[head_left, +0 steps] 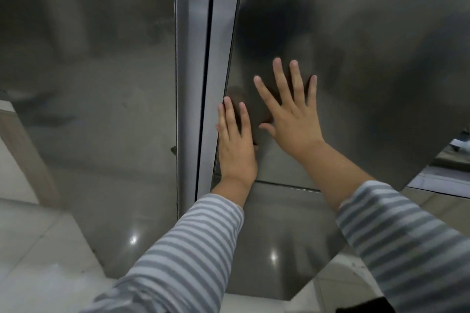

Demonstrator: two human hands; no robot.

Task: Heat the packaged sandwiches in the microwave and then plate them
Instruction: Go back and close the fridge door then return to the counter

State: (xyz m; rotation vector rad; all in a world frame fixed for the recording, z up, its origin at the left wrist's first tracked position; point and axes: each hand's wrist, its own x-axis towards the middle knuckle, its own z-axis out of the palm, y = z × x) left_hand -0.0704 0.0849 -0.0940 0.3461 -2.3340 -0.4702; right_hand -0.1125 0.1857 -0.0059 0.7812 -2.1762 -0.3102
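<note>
A tall steel refrigerator fills the view. Its right door [356,58] stands slightly ajar, with a dark gap along the centre seam beside the left door [89,71]. My left hand [235,145] lies flat with straight fingers on the right door close to its inner edge. My right hand [292,111] presses flat on the same door, fingers spread. Both arms wear grey-striped sleeves. No sandwiches, microwave or plate are in view.
A lower drawer front [267,231] sits below the right door. Pale tiled floor [38,249] shows at the bottom left. A wooden panel edge [23,145] stands at the far left. Some room shows past the door at the right edge.
</note>
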